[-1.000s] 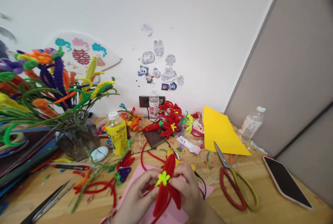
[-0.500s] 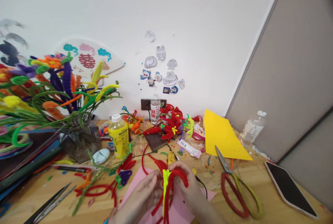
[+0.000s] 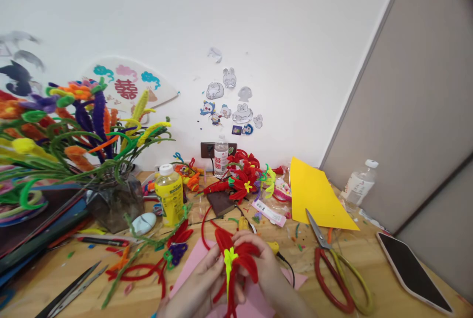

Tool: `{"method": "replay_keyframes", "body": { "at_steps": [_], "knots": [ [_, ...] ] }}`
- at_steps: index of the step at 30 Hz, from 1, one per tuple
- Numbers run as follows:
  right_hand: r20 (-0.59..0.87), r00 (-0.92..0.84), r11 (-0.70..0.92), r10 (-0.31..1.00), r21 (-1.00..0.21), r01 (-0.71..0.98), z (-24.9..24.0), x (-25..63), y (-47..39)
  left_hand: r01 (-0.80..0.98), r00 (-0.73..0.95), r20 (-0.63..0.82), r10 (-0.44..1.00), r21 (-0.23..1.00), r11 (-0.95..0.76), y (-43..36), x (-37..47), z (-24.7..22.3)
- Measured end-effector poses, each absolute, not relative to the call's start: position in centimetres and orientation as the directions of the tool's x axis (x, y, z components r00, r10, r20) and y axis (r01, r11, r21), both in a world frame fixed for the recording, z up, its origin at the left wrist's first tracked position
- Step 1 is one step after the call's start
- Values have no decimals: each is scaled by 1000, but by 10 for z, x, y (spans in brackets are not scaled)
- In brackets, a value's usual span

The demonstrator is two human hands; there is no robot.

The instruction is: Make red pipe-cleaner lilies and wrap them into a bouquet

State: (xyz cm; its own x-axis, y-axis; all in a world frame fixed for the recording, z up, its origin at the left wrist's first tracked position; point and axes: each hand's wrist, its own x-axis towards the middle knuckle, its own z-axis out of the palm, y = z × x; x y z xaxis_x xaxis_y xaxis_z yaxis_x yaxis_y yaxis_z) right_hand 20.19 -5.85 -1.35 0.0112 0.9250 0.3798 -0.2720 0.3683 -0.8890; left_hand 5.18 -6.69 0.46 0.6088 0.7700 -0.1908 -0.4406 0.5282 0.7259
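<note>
Between my hands is a red pipe-cleaner flower (image 3: 244,257) with a bright yellow centre whose long strand hangs down along the red stems. My left hand (image 3: 205,276) has its fingers closed on the flower's left side and stem. On the other side, my right hand (image 3: 268,266) grips the red petals from behind, its fingers partly hidden by them. Below both hands lies a sheet of pink paper (image 3: 195,254) on the wooden table.
Scissors (image 3: 325,254) and a phone (image 3: 414,273) lie on the right, beside yellow paper (image 3: 314,192). A yellow drink bottle (image 3: 170,197) and a vase (image 3: 114,202) of pipe-cleaner flowers stand left. More red flowers (image 3: 246,180) lie at the back. Open black-and-silver scissors (image 3: 76,288) lie front left.
The flower has turned and tilted so its yellow centre and petals face me more. Its petals are more spread, and both hands have shifted slightly around it.
</note>
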Motion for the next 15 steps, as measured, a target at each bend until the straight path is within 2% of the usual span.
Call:
{"method": "replay_keyframes", "body": {
  "at_steps": [4, 7, 10, 13, 15],
  "knots": [
    [387, 9, 381, 922, -902, -202, -14, 203, -58, -445, 629, -198, 752, 702, 556, -72, 54, 4],
    [354, 7, 353, 935, -931, -88, -16, 206, -55, -449, 602, -235, 763, 691, 567, -71, 55, 4],
    [406, 68, 383, 911, -897, 222, -14, 210, -53, -494, 491, -280, 825, 691, 528, -65, 51, 7],
    [490, 94, 353, 866, -734, 580, -8, 216, -54, -528, 366, -289, 885, 719, 453, -54, 41, 12],
    [464, 92, 259, 881, -636, 727, -6, 220, -54, -526, 290, -275, 917, 754, 393, -47, 32, 18]
  ]
}}
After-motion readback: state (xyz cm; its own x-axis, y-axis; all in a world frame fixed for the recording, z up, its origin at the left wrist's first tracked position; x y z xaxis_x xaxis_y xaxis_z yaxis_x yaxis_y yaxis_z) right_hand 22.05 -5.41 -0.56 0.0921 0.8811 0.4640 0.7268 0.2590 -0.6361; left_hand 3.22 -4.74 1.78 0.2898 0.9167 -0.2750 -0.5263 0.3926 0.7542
